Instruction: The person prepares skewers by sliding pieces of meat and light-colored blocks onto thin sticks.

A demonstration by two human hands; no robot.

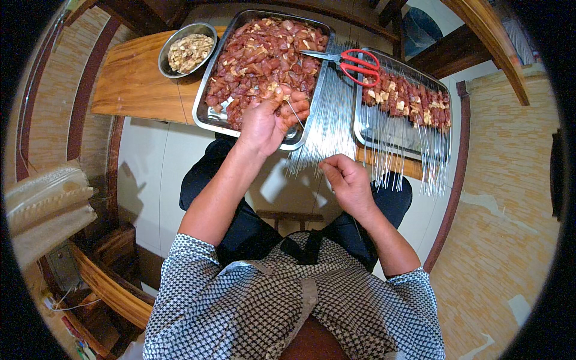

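Observation:
My left hand is over the near edge of a metal tray heaped with raw cut meat. Its thumb and forefinger pinch a small pale piece of meat, while the other fingers are spread, palm up. A thin metal skewer slants from that piece down to my right hand, which grips its lower end in front of the bench. Many bare metal skewers lie side by side to the right of the tray. Loaded meat skewers rest in a second metal tray, handles overhanging its near edge.
Red-handled scissors lie across the meat tray's right rim and the bare skewers. A metal bowl of pale chopped pieces stands left on the wooden bench. At the upper right are a wooden furniture edge and a dark bucket.

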